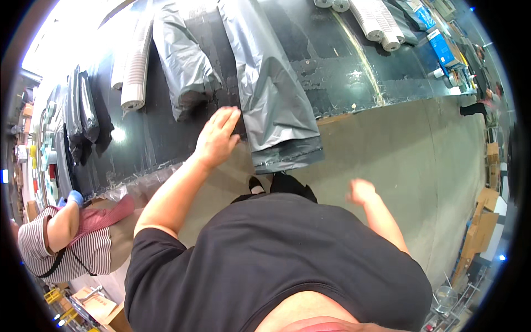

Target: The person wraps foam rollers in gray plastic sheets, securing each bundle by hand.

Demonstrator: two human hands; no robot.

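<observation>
A long grey plastic mailing bag (pixel 276 94) lies on the dark worktable (pixel 326 66), its near end hanging past the front edge. My left hand (pixel 218 138) is just left of this bag with its fingers stretched out, holding nothing; whether it touches the plastic is hard to tell. A second grey bag (pixel 185 66), bulging and folded at its near end, lies further left. Away from the table, over the floor on the right, is my right hand (pixel 362 191). Its fingers are curled in and slightly blurred, and nothing shows in them.
Ribbed pale rolls (pixel 136 72) lie on the left, and more rolls (pixel 381 27) at the far right. Blue boxes (pixel 441 47) stand at the table's right end. A co-worker in a striped shirt (pixel 77 238) is close on my left. Flattened cardboard (pixel 478 232) leans at the right.
</observation>
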